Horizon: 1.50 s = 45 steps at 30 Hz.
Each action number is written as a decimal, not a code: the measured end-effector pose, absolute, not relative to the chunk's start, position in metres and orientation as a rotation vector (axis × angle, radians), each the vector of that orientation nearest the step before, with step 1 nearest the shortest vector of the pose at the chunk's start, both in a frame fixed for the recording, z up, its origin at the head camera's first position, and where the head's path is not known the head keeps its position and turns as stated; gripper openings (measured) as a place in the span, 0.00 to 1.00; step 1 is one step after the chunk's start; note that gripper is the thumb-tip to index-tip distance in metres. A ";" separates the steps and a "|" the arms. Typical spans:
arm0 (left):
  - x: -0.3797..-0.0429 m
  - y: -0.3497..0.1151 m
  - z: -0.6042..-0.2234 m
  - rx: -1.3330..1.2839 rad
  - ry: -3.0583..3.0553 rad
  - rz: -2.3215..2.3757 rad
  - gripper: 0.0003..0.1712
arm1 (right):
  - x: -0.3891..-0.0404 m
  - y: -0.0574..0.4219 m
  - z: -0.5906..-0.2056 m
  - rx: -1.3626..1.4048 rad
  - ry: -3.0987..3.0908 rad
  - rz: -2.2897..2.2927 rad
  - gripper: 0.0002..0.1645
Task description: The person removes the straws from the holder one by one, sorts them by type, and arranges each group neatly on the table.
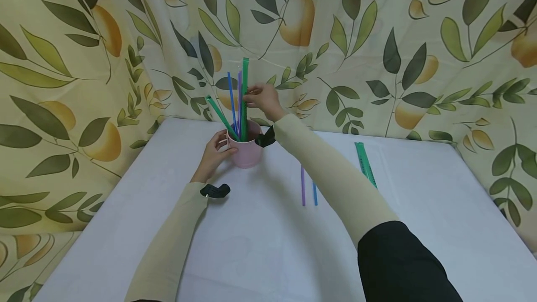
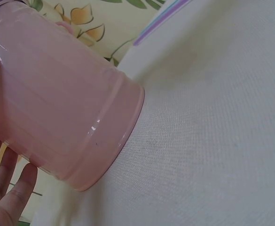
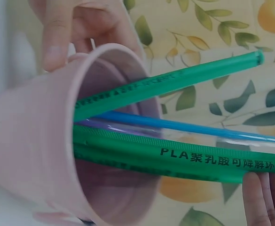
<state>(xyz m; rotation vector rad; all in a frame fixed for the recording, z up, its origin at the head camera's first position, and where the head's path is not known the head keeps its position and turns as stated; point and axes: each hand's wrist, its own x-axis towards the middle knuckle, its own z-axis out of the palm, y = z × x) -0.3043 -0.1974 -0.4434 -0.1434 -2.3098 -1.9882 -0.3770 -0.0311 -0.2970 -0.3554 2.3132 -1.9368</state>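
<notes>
A pink cup (image 1: 247, 156) stands on the white table, held at its left side by my left hand (image 1: 211, 156). In the left wrist view, the thumb touches the cup wall and the fingers lie at its other side. Above the rim, my right hand (image 1: 265, 100) pinches an upright green paper-wrapped straw (image 3: 198, 157) with printed lettering, its lower end inside the cup. Another green wrapped straw (image 3: 175, 82) leans outward over the rim. Between them stand a blue straw (image 1: 231, 101) and a purple straw (image 1: 239, 94). The straws' bottom ends are hidden in the cup.
Right of the cup, a purple straw (image 1: 303, 190) and a blue straw (image 1: 315, 195) lie on the table (image 1: 251, 255), partly behind my right sleeve. Green wrapped straws (image 1: 366, 164) lie farther right. A leaf-and-fruit patterned cloth (image 1: 327, 92) hangs behind the table.
</notes>
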 end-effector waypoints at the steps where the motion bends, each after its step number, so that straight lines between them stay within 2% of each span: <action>1: -0.304 -0.197 -0.443 -0.142 -2.305 -1.994 0.39 | -0.378 -0.030 -0.295 -0.369 2.314 -1.942 0.14; 10: -0.288 -0.194 -0.420 -0.130 -2.306 -2.070 0.40 | -0.380 -0.018 -0.272 -0.394 2.316 -1.979 0.15; 28: -0.286 -0.193 -0.421 -0.133 -2.316 -2.056 0.40 | -0.369 0.020 -0.229 -0.394 2.471 -1.843 0.16; 38: -0.301 -0.197 -0.442 -0.129 -2.283 -2.083 0.41 | -0.362 0.053 -0.223 -0.435 2.447 -1.862 0.16; 45: -0.302 -0.197 -0.446 -0.128 -2.304 -2.014 0.39 | -0.353 0.081 -0.234 -0.391 2.453 -1.766 0.20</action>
